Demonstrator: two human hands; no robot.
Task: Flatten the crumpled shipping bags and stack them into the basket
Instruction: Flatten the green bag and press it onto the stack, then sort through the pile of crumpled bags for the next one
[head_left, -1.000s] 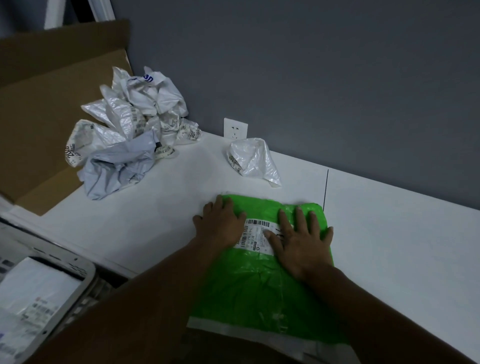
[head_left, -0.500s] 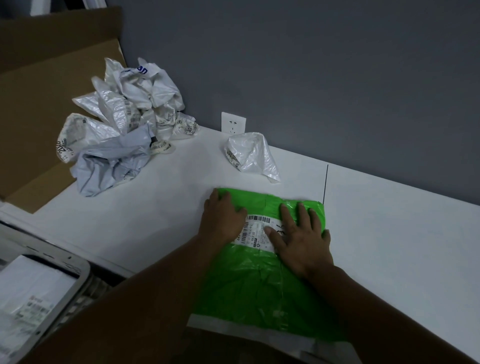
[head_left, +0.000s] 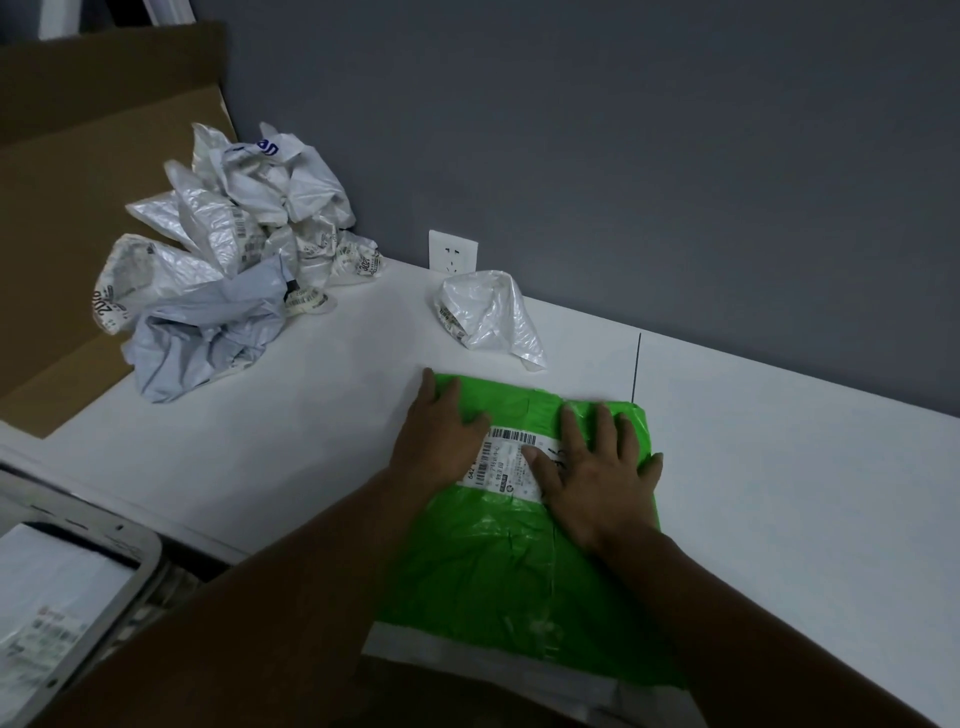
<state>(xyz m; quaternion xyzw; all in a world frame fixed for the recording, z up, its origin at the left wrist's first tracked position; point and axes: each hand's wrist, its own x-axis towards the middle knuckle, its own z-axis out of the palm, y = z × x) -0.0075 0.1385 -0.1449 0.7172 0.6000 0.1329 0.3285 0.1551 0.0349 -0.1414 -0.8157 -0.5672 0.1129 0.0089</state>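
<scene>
We press the green shipping bag (head_left: 498, 566) flat on the white table (head_left: 789, 493) with both palms. Our left hand (head_left: 441, 441) lies on the bag's far left corner, fingers straight and released, holding nothing. Our right hand (head_left: 597, 478) lies on the bag's far right part, fingers spread and straight, the little finger reaching the bag's right edge. Between the two hands, on the bag, sits a white barcode label (head_left: 506, 460), which our right thumb touches. The bag's near end, with its white strip, hangs at the table edge.

Just beyond the bag lies one crumpled white bag (head_left: 488, 317), apart from it. Beyond that one, a wall socket (head_left: 452, 252) sits on the grey wall. Far to the bag's left a pile of crumpled bags (head_left: 223, 260) rests against brown cardboard (head_left: 67, 182). To the bag's near left, below the table edge, stands the white basket (head_left: 148, 558), with a flattened white bag (head_left: 57, 587) lying inside.
</scene>
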